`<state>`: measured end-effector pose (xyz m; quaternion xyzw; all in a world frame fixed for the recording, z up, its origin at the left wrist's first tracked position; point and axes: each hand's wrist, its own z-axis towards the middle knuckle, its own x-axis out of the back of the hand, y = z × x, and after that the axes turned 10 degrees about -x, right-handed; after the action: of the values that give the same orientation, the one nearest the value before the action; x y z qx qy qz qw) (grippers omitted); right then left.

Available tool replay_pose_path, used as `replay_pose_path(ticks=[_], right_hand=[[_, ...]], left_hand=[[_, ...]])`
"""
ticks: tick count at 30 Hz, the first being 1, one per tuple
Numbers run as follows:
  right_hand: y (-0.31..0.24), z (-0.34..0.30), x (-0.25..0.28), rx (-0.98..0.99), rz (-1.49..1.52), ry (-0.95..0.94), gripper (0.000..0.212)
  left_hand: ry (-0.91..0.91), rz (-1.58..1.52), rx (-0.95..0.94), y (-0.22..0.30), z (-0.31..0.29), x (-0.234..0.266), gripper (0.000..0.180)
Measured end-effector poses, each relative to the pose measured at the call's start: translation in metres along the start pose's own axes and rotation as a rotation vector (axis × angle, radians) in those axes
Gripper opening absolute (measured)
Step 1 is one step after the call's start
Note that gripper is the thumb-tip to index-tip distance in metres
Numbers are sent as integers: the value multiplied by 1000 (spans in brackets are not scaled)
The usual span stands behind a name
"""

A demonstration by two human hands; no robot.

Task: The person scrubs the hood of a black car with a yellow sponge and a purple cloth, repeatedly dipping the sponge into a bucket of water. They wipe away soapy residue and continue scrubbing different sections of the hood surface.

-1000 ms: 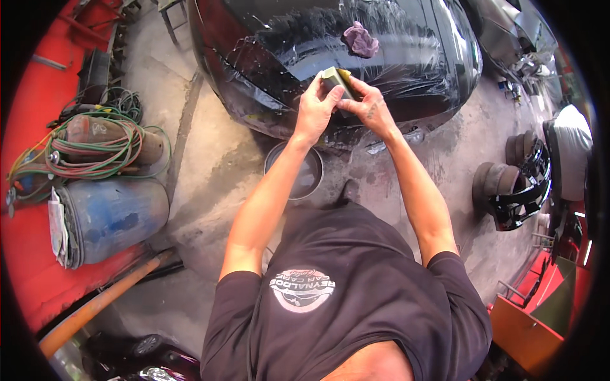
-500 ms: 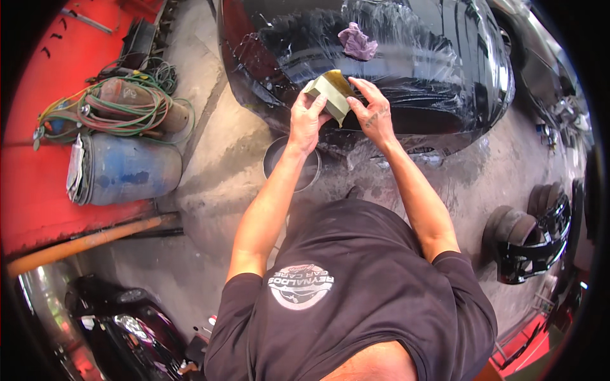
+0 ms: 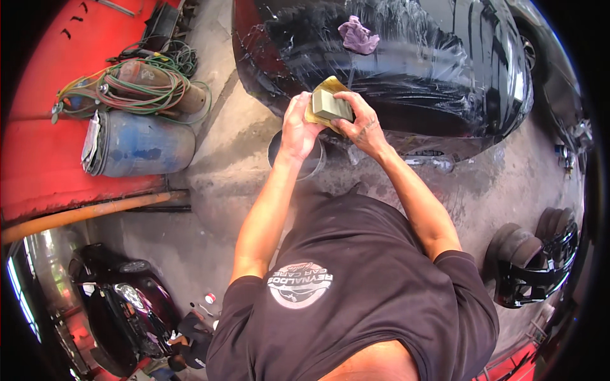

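Between my hands, in front of the car, is a small grey-green sanding block (image 3: 332,105). Under and around it lies a yellowish sheet of sandpaper (image 3: 331,83), its upper edge standing out beyond the block. The fingers and thumb of my right hand (image 3: 363,124) grip the block at its right end. My left hand (image 3: 298,130) holds the left side of the sheet, its fingers partly hidden behind it. Just beyond, a black car panel (image 3: 406,95) is covered with wrinkled clear plastic film, and a crumpled purple cloth (image 3: 358,35) rests on it.
A round bucket (image 3: 310,166) stands on the floor beneath my left forearm. At left are a blue drum (image 3: 141,145) and coiled green hoses (image 3: 143,89). Black car parts (image 3: 534,267) lie at right. Lower left, a person (image 3: 190,340) is beside a dark car (image 3: 130,301).
The block has turned and now sits face up on the sheet, which was folded partly over it. My right hand has closed on the block. The whole view has shifted slightly.
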<state>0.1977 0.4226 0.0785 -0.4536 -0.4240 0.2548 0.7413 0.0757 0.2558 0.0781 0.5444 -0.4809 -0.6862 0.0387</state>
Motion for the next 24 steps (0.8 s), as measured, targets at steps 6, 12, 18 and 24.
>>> replay_pose_path(ticks=[6, 12, 18, 24], right_hand=[[-10, -2, 3, -8, -10, 99, 60], [-28, -5, -7, 0, -174, 220, 59], [-34, -7, -48, 106, -541, 78, 66], [-26, 18, -41, -4, -429, 351, 80]], left_hand=[[-137, 40, 0, 12, -5, -23, 68], [-166, 95, -86, -2, -14, -20, 60], [52, 175, -177, -2, 3, 25, 44], [-60, 28, -98, 14, 21, 49, 41]])
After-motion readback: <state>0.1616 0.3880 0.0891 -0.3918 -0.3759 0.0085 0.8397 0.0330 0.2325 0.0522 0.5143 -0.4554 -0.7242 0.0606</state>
